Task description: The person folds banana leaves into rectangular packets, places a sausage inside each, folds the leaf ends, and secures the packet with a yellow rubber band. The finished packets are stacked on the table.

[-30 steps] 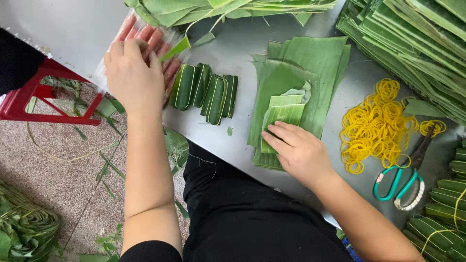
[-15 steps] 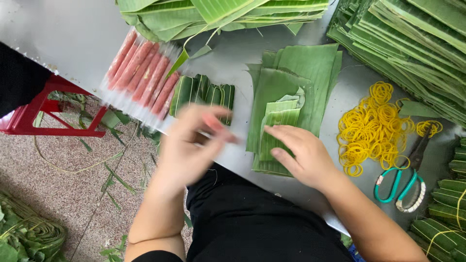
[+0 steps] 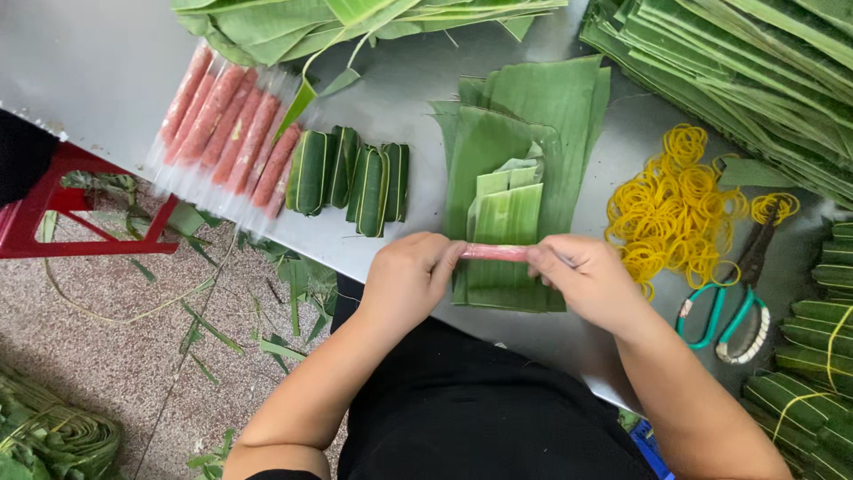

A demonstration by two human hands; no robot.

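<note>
My left hand (image 3: 410,277) and my right hand (image 3: 588,283) hold the two ends of one pink sausage roll (image 3: 495,252), level above a small stack of cut banana leaves (image 3: 508,213). That stack lies on larger green leaf sheets (image 3: 542,116) on the grey metal table (image 3: 89,71). To the left, a row of pink sausage rolls in clear wrap (image 3: 227,124) lies near the table edge. Beside them lie several finished leaf-wrapped bundles (image 3: 351,176).
A heap of yellow rubber bands (image 3: 680,200) and green-handled scissors (image 3: 733,302) lie right of my hands. Stacked leaf strips (image 3: 755,71) fill the far right; tied bundles (image 3: 813,356) sit lower right. A red stool (image 3: 44,213) and leaf scraps are on the floor at left.
My left hand left the wrapped sausage rolls, came back with one roll, and met my right hand over the leaf stack. My right hand lifted off the leaves and took the roll's other end.
</note>
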